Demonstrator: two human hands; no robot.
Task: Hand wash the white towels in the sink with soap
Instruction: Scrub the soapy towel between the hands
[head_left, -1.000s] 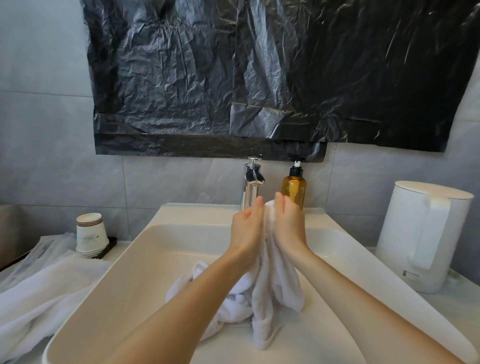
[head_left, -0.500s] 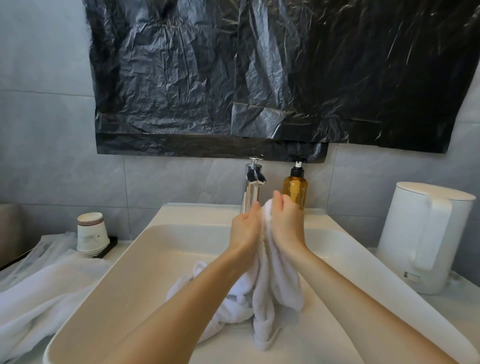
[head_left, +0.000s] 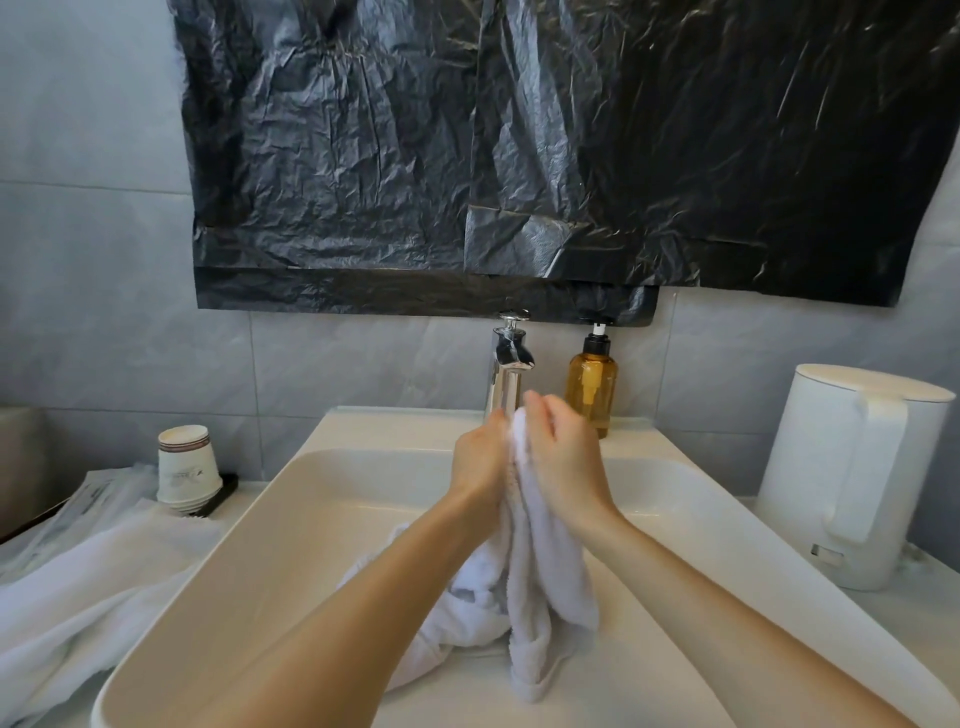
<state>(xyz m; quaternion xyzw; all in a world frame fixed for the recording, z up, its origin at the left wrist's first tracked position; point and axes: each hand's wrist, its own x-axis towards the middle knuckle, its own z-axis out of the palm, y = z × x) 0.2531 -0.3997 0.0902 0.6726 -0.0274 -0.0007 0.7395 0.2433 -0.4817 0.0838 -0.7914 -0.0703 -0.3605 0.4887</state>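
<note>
— Over the sink (head_left: 311, 519), just in front of the tap (head_left: 509, 364): anything to record on the hands?

— Found left hand (head_left: 480, 457) and right hand (head_left: 563, 457) closed face to face on the upper fold of the towel (head_left: 540, 561), fingers curled into the cloth. Noted the rest hanging straight down and bunching on the sink floor.

— Handling?

— Judged soft and limp, with no stiffness to speak of. Probably wet, hence heavier than it looks and inclined to sag (cannot prove wetness from this view; saw no running water). Not fragile. Likely slippery once soaped. Best taken by a thick gathered fold near the top, as at present, rather than by a single thin edge.

— Count?

— Counted two towels: one in the sink, plus a second towel (head_left: 78, 582) spread out on the left, lying up against the sink's rim. Counted one tap, one amber soap bottle (head_left: 591, 384) just right of the tap, one white kettle (head_left: 852, 478) at the far right, one stack of paper cups (head_left: 187, 467) at the left (could not read the number in the stack), and one black plastic sheet (head_left: 519, 156) hung above the tap.

— Stage?

— Assessed as mid-scrub on the first. Recorded the second as not yet in the sink and touched by neither hand.
</note>
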